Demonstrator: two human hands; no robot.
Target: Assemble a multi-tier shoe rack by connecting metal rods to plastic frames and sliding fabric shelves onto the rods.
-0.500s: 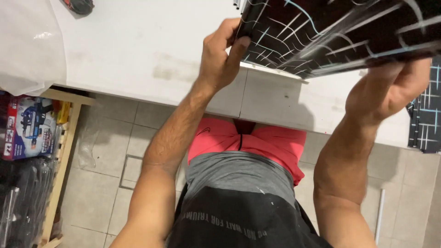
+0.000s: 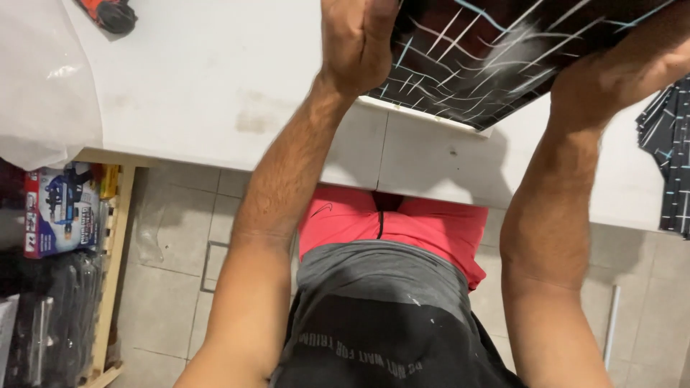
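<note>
A black panel with thin white and light-blue lines (image 2: 489, 65) is raised over the white table (image 2: 208, 86), tilted toward me. My left hand (image 2: 357, 39) grips its left edge at the top of the view. My right hand (image 2: 618, 68) presses on the panel's right underside, fingers partly out of view. Both forearms reach up from my body, which wears red shorts and a grey and black shirt.
A second black lined piece (image 2: 668, 151) lies at the table's right edge. A clear plastic sheet (image 2: 39, 86) hangs off the table's left. A red and black tool (image 2: 108, 13) sits at the far left. A boxed toy (image 2: 61, 208) rests on a wooden shelf below.
Both hands have lifted the panel higher and further from me, so more of the white table's front edge shows beneath it.
</note>
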